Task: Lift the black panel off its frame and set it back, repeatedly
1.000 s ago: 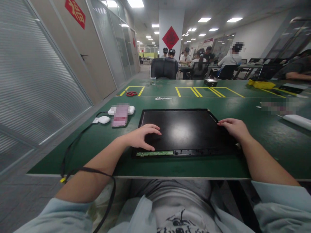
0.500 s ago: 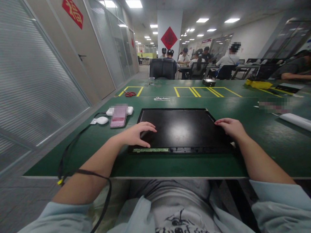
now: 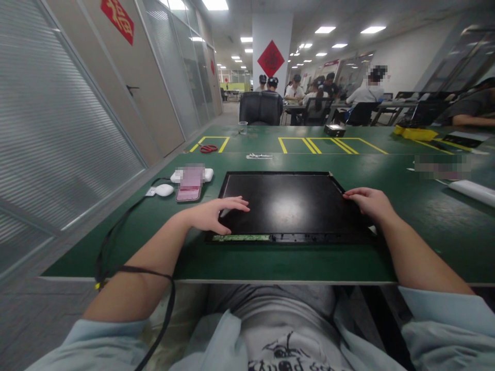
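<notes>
A black flat display panel (image 3: pixel 286 203) lies on the green table in front of me, with a bright reflection on its middle. A green circuit strip (image 3: pixel 242 238) runs along the left part of its near edge. My left hand (image 3: pixel 211 214) is over the panel's left edge, thumb and fingers spread apart; whether its fingertips touch the surface I cannot tell. At the right edge, my right hand (image 3: pixel 373 206) has thumb and fingers pinched together on the panel's rim. A small pale piece (image 3: pixel 372 230) shows beside the near right corner, partly hidden by that hand.
A phone (image 3: pixel 189 185) and a white plug-like piece (image 3: pixel 164 190) on a black cable lie at the left. Red-handled scissors (image 3: pixel 209 149), a clear cup (image 3: pixel 243 128) and a black box (image 3: pixel 334 130) are farther back. A white roll (image 3: pixel 474 190) lies right. People sit beyond.
My left thumb has shifted slightly left, closer to the panel's left edge. The right hand keeps its pinch at the rim, and the view has moved a little.
</notes>
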Motion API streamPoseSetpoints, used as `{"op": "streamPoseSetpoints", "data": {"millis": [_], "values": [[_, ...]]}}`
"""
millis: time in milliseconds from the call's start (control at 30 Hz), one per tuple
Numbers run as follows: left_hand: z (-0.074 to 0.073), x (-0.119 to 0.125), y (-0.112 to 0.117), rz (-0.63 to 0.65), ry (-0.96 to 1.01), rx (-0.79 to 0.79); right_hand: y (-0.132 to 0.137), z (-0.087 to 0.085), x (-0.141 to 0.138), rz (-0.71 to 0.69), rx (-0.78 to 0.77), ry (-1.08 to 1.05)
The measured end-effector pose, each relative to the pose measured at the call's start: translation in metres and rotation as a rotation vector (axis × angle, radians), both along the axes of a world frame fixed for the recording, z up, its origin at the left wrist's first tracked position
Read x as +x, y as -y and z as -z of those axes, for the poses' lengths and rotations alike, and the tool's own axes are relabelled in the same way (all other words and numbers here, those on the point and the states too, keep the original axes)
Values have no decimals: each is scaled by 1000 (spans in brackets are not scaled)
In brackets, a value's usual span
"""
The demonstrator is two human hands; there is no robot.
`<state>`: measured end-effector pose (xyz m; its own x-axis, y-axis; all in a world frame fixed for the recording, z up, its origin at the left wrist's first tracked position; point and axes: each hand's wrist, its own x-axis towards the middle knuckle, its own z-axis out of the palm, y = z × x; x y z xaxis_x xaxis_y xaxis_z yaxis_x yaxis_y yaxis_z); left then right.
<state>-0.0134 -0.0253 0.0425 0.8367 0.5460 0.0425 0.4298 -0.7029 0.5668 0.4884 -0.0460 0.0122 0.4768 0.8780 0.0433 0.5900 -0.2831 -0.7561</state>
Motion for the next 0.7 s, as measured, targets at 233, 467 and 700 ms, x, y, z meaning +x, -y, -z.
{"op": "streamPoseSetpoints", "data": {"millis": [233,467,700], "values": [[3,0,-1,-5,21,17,1,-3,-2,-1,9,-7],[3,1,-1,-6,19,13,5,-8,-9,19,-35,-8],[4,2,-2,-6,28,10,8,-11,-13,26,-41,-10]]}}
